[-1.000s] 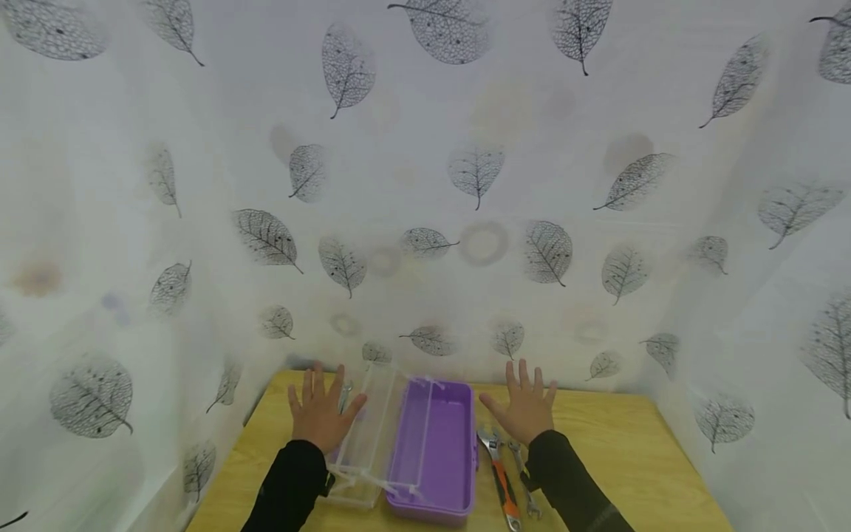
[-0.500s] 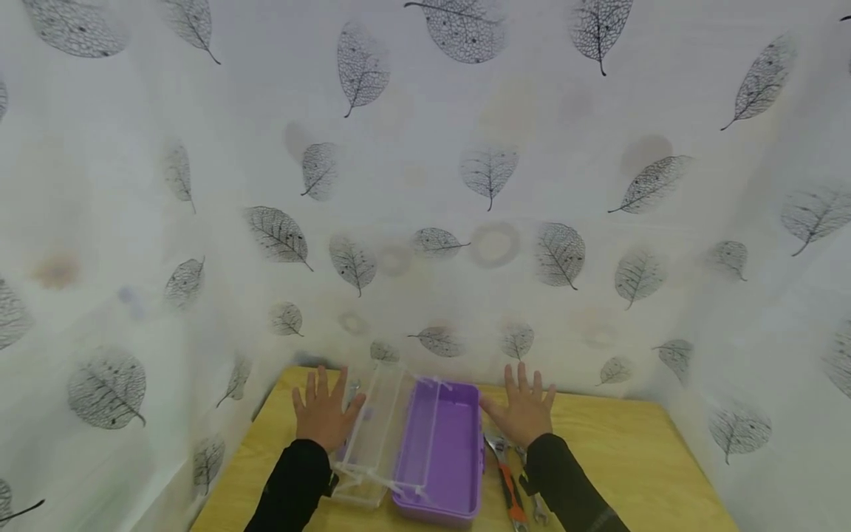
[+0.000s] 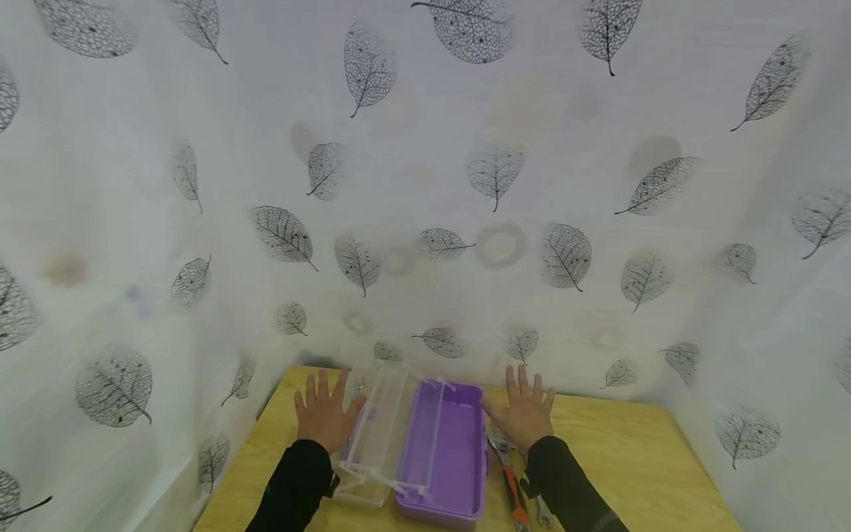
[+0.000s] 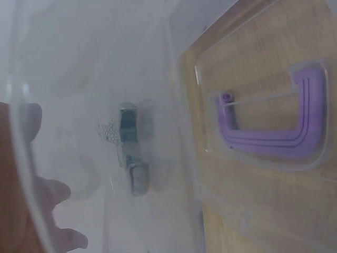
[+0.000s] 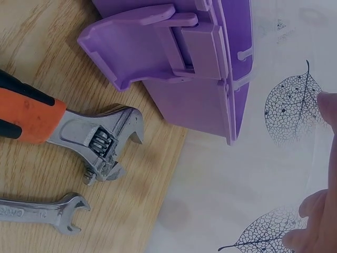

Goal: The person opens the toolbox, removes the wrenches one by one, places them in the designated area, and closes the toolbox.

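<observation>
Both hands are held out with fingers spread and nothing in them. The left hand (image 3: 323, 421) is by the left side of a clear plastic lid (image 3: 382, 421), which lies folded open from a purple toolbox (image 3: 445, 465). A purple handle (image 4: 268, 143) shows on the lid in the left wrist view. The right hand (image 3: 530, 420) is beyond the box's right side, its thumb overlapping the box's far corner in the head view. Nearest it on the table are an adjustable wrench (image 5: 100, 137) with an orange and black grip and an open-end wrench (image 5: 63, 212).
A purple latch (image 5: 137, 47) hangs open on the box's right side. A small metal tool end (image 3: 359, 385) shows behind the lid. The wooden table (image 3: 618, 458) backs onto a white leaf-print curtain (image 3: 425, 185), which also closes in the left and right sides.
The head view has turned slightly left, so box and tools appear further right. Against the box, the right hand has shifted a little left. Both hands stay spread.
</observation>
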Demonstrator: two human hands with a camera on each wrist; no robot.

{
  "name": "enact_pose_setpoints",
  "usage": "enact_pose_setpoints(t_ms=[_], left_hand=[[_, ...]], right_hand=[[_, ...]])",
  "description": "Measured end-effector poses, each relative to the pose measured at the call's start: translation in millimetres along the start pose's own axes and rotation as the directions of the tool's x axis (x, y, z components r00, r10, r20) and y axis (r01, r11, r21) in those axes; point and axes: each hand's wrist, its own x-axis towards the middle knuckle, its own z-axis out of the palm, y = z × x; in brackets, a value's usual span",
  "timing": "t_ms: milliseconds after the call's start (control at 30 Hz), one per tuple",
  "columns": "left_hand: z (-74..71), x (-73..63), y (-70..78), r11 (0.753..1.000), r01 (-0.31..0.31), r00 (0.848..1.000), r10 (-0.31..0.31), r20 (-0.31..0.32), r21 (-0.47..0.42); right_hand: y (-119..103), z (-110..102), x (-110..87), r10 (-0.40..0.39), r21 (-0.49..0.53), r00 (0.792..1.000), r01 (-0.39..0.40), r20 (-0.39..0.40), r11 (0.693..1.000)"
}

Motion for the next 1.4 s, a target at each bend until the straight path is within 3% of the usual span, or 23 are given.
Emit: enact_pose_setpoints(t_ms=[200,400,467,667,900,1100,1233,1400], left_hand=[[2.2,-0.8,0.4,1.000,-0.001,1.000,0.001,0.002,-0.003],[10.3,0.3,0.8,0.995,-0.042,0.988,0.055,-0.147,0.089],[12.3,1.0,0.6,0.991,-0.039,0.983,0.061,-0.171,0.130],[9.3,-0.8,4.5,0.976,-0.020,0.992,0.046,-0.117,0.218],[-0.8,-4.4,10.1,0.988,-0.012,0.996,0.025,-0.087,0.151],[-0.9,-3.3,10.0,0.997,-0.005,0.998,0.009,-0.054,0.077],[3.5,-4.5,7.0,1.000,0.007,0.998,-0.008,-0.056,-0.003],[2.3,-8.6,6.4,0.996,0.010,0.996,-0.018,-0.085,-0.090]], right_hand=[[3,3,-0.4,0.007,0.013,1.000,-0.007,-0.011,1.000],[5,6,-3.5,-0.005,0.036,0.998,0.007,-0.060,0.999],[5,7,-5.2,-0.011,0.052,0.997,0.016,-0.079,0.999],[7,12,-8.8,-0.031,0.084,0.992,0.042,-0.121,0.996],[11,17,-8.2,-0.067,0.141,0.991,0.084,-0.117,0.987],[5,15,-10.1,-0.101,0.215,0.984,0.132,-0.148,0.968],[-2,12,-11.5,-0.112,0.300,0.982,0.155,-0.154,0.941],[-16,6,-14.2,-0.146,0.414,0.971,0.214,-0.191,0.885]])
